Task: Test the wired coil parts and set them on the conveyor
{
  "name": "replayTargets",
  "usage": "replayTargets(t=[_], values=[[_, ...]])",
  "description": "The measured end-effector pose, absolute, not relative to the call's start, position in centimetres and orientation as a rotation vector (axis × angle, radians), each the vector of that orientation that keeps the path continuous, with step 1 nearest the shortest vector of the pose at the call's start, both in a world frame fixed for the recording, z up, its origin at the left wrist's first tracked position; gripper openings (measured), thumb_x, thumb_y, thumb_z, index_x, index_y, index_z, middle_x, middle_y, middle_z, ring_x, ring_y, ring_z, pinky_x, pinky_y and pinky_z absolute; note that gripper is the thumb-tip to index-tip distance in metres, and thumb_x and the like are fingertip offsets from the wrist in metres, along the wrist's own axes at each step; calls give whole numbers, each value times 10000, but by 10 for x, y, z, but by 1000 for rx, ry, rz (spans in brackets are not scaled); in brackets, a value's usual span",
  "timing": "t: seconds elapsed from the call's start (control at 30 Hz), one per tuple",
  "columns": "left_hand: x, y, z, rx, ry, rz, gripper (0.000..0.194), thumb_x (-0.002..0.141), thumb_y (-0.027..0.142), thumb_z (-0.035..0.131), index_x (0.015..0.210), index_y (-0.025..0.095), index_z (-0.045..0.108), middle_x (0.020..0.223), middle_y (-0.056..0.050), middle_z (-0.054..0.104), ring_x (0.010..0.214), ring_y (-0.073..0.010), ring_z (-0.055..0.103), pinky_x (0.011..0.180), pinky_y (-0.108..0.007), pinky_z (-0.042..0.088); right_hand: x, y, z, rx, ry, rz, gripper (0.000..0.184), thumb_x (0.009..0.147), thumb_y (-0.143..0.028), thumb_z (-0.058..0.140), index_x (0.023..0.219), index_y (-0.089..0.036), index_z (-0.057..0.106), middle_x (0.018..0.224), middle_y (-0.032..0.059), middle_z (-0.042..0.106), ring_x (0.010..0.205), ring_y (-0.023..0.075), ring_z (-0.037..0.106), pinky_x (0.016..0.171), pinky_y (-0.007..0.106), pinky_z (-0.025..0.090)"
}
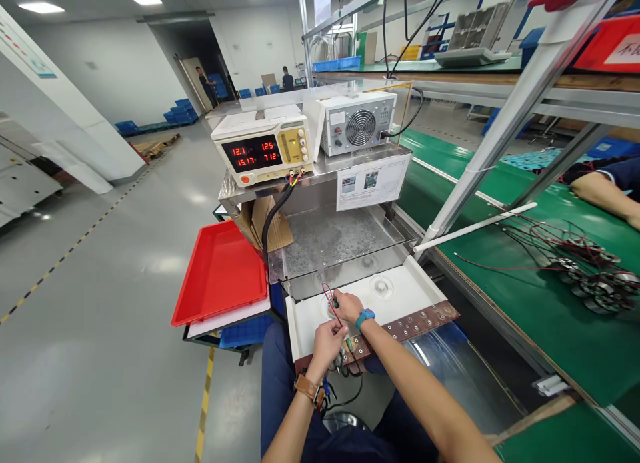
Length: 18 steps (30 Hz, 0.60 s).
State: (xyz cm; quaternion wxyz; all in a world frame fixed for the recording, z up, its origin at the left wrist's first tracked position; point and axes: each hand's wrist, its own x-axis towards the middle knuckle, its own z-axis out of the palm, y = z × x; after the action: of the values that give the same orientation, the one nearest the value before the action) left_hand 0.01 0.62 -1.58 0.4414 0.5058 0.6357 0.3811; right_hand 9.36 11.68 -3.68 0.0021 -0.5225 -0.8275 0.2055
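My left hand (326,343) pinches a thin red wire (330,299) over the white tray (415,286) of a small bench. My right hand (347,307), with a blue wristband, rests just beyond it on a small round part that it mostly hides. The red wire loops up between the two hands. A brown strip with holes (415,324) runs along the tray's near edge. Clips and black leads (345,368) sit below my left hand. A round white disc (381,287) lies on the tray to the right.
A power supply with red digits (263,149) and a fan-fronted unit (357,123) stand on the steel shelf behind. A red tray (220,273) sits at the left. On the green conveyor (525,303) at the right lie wired round parts (595,283); another person's arm (600,193) rests there.
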Motion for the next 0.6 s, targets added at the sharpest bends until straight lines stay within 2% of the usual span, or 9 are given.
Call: replayTargets(t=[0.6], values=[[1, 7, -15, 1223, 1579, 947, 224, 736, 362, 565, 702, 163, 662, 628, -19, 656, 601, -156, 572, 602, -255, 417, 95, 117, -38, -1631, -2601, 635, 358, 856, -446, 546, 1131, -216, 557, 952, 80, 716, 884, 237, 656, 699, 280, 372]])
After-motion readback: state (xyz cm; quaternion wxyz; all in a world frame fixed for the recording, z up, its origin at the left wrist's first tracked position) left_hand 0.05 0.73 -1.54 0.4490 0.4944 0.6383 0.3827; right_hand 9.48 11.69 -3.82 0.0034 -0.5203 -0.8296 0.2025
